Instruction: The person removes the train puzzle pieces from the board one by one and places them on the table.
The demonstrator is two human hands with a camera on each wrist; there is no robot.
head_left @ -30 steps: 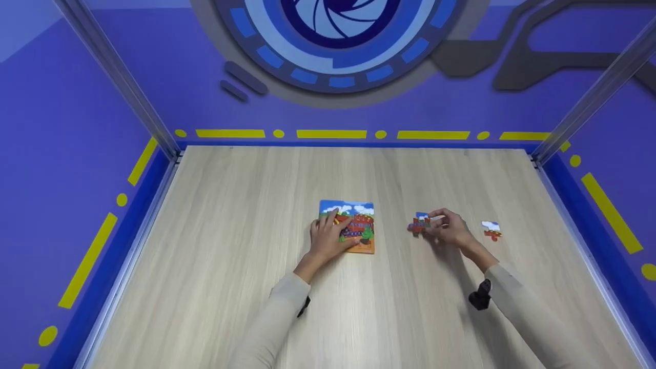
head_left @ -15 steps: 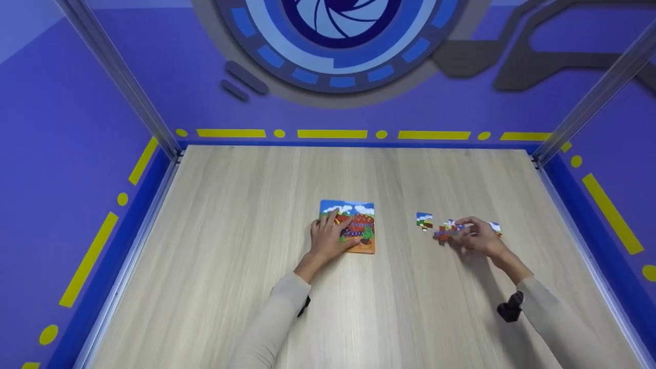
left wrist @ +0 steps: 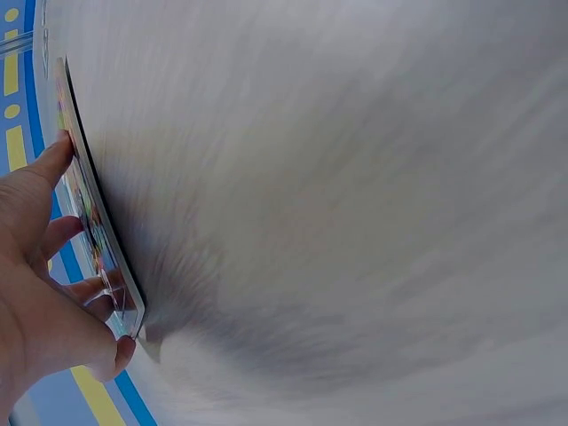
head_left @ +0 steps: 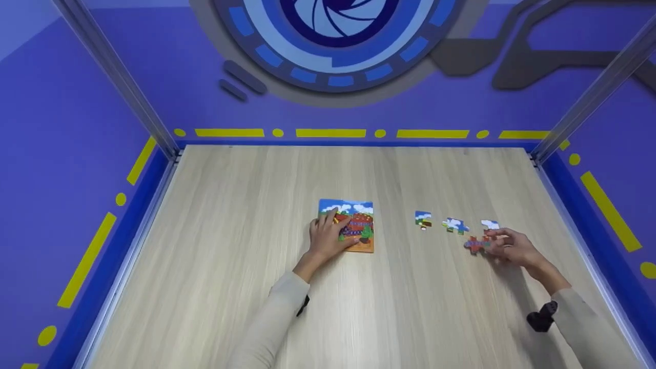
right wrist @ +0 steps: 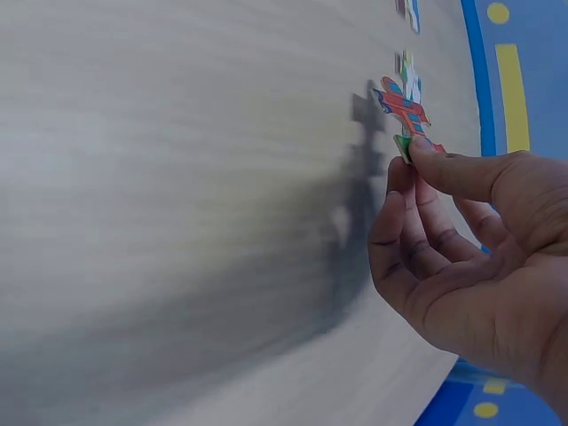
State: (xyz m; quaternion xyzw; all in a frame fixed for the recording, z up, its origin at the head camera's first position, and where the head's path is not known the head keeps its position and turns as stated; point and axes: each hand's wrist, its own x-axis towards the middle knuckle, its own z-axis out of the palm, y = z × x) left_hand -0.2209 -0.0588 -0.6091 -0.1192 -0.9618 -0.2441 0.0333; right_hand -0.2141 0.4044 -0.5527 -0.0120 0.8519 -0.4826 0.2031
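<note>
Left hand (head_left: pixel 328 237) flat, fingers spread; right hand (head_left: pixel 512 247) in pinching grip

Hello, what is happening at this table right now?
A person is working on a small jigsaw on a wooden table. The left hand rests on the puzzle board, fingers flat. The right hand pinches a red puzzle piece, lifted off the table. Three loose pieces lie in a row beside it.

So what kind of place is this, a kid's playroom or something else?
Probably a staged recording booth, not a home: a bare wooden tabletop, metal frame posts, and purple printed wall panels enclosing it.
</note>
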